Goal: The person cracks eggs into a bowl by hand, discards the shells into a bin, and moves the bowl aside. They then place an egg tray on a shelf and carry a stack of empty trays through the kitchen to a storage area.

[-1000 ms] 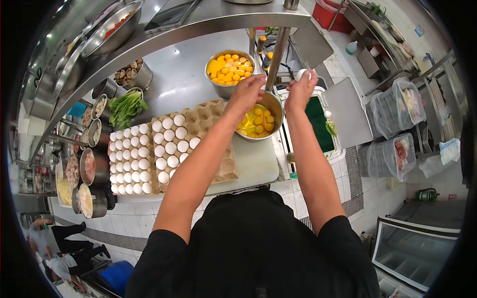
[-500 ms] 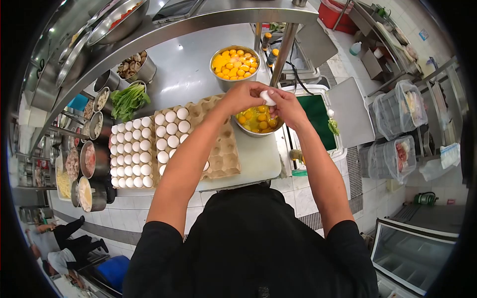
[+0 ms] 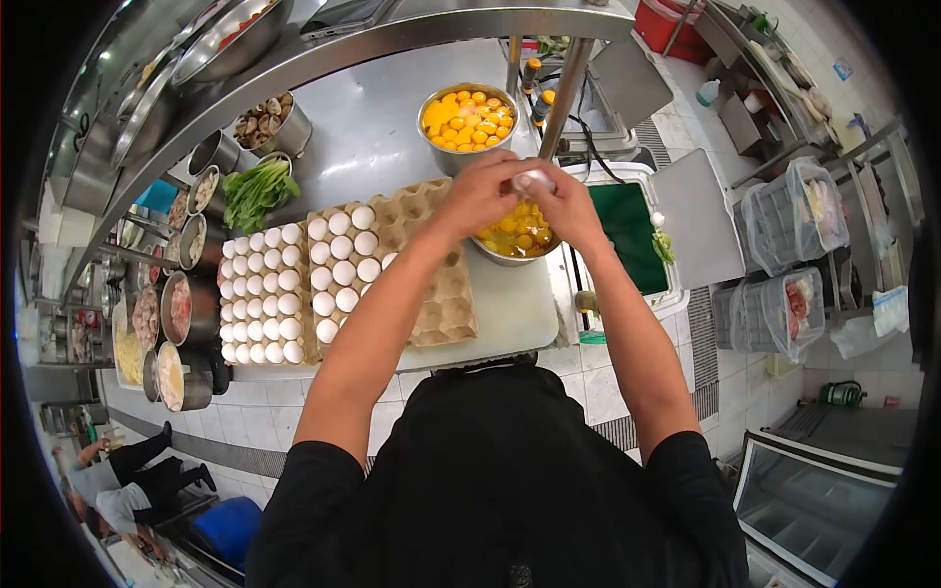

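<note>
Over a metal bowl of cracked eggs [image 3: 520,232], both my hands are closed on one white egg [image 3: 532,180]. My left hand [image 3: 482,196] grips it from the left, and my right hand [image 3: 569,204] from the right with the thumb against it. Whether its shell is split cannot be made out. Behind the hands stands a fuller metal pot of yolks [image 3: 468,120]. Left of my forearm lies a cardboard egg tray [image 3: 438,318], partly filled with white eggs and with bare hollows on its right side. A full tray of white eggs [image 3: 260,294] adjoins it.
A white cutting board [image 3: 520,323] lies under the bowl and part tray. Leafy greens [image 3: 257,196] and several metal food pots stand left. A metal shelf post [image 3: 566,98] rises behind my hands. A green-lined white bin [image 3: 627,235] stands right. Two people [image 3: 127,480] are at the lower left.
Both hands stay over the bowl, with the egg turned and more covered by my fingers. The view has shifted slightly.
</note>
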Demonstrator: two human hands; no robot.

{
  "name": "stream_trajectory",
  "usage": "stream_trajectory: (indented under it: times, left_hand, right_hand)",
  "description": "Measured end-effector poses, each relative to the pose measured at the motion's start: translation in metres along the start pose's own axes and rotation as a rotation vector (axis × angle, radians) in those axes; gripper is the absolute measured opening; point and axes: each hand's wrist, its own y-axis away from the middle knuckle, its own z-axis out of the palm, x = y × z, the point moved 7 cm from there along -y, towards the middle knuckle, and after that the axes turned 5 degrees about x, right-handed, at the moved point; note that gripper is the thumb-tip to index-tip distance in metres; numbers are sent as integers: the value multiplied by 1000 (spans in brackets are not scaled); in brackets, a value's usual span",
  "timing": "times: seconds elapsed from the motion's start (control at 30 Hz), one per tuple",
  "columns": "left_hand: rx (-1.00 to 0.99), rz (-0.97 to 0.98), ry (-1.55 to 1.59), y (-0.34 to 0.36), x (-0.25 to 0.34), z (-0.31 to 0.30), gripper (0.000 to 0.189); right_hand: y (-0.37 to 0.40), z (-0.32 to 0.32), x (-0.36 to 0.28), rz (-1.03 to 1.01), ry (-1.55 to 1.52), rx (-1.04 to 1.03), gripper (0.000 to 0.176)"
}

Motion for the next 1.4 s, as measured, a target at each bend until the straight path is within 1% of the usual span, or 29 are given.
stream_trajectory:
  times: [0.03, 0.07, 0.1, 0.17, 0.23, 0.27, 0.3, 0.33, 0.37, 0.4, 0.43, 0.47, 0.5, 0.53, 0.63, 0.73, 0.77, 0.8, 0.83, 0.87, 0.9, 0.97, 1.03, 1.07, 1.1, 1.17, 1.23, 1.33, 1.4]
  left_hand:
    - [-7, -32, 195, -5, 10, 3, 43]
    - [-11, -69, 389, -7, 16, 2, 43]
    - [-5, -81, 378, -7, 14, -15, 43]
    - [4, -330, 355, -1, -23, -67, 40]
    - [105, -318, -39, 21, -71, -137, 40]
    - [46, -454, -197, 40, -90, -161, 40]
    - [-13, -591, -353, 57, -105, -178, 41]
    - [-8, -601, -363, 67, -111, -184, 41]
    - [-119, -660, -416, 82, -120, -182, 42]
    - [-231, -718, -466, 99, -132, -178, 43]
    - [-200, -537, -482, 107, -138, -172, 44]
    - [-181, -431, -580, 112, -137, -167, 43]
    - [-161, -323, -676, 114, -132, -162, 42]
    - [-156, -333, -677, 114, -129, -161, 42]
    - [-179, -407, -583, 115, -128, -158, 41]
    - [-88, -285, -603, 109, -124, -162, 38]
    - [72, -447, -290, 112, -134, -171, 36]
    - [224, -594, 36, 114, -145, -174, 33]
    - [314, -688, 152, 111, -136, -178, 23]
    - [432, -688, 467, 110, -138, -171, 20]
    - [539, -682, 786, 105, -142, -163, 17]
    - [466, -733, 780, 91, -147, -146, 14]
    - [397, -790, 749, 81, -141, -123, 12]
    - [366, -793, 742, 70, -126, -102, 15]
    - [338, -795, 731, 60, -113, -83, 17]
    - [159, -635, 772, 35, -96, -45, 25]
    - [107, -665, 701, 15, -69, -19, 35]
    - [46, -561, 602, -10, -47, 8, 39]
    - [7, -530, 565, -19, -38, 16, 43]
  right_hand:
    - [0, -3, -3, -3, -3, -7, 34]
    - [1, -16, 8, 147, -121, 102, 36]
    - [5, -29, 24, 300, -240, 208, 38]
    - [0, -77, 35, 46, 182, 384, 37]
    - [12, -108, 14, -294, 568, 691, 34]
    - [18, -101, 3, -298, 555, 683, 34]
    - [24, -82, -12, -250, 513, 521, 35]
    - [34, -59, -30, -199, 471, 359, 35]
    - [44, -16, -47, 52, 215, 80, 33]
    - [56, 31, -34, -115, 146, -15, 30]
    - [68, 79, -40, -306, 187, -250, 32]
    - [88, 115, -49, -440, 211, -327, 32]
    - [101, 141, -64, -452, 242, -407, 30]
    - [113, 162, -75, -461, 273, -486, 29]
    - [132, 200, -66, -559, 496, -444, 34]
    - [132, 203, -62, -571, 423, -433, 34]
    - [133, 202, -64, -567, 427, -429, 34]
    - [130, 197, -56, -352, 235, -469, 35]
    - [125, 186, -51, -137, 52, -493, 38]
    - [120, 174, -49, 104, -154, -495, 41]
    - [113, 161, -41, 110, -131, -469, 41]
    - [81, 106, -38, -167, -307, 62, 41]
    - [39, 49, -9, -132, -262, 372, 39]
    - [18, 22, 8, 12, -341, 442, 36]
    - [4, 8, 18, 124, -825, 557, 35]
    - [-21, -26, 49, 239, -817, 897, 29]
    - [-27, -39, 54, 366, -670, 1029, 30]
    - [-52, -10, 72, 403, -697, 600, 38]
    - [-44, -16, 72, 393, -818, 569, 38]
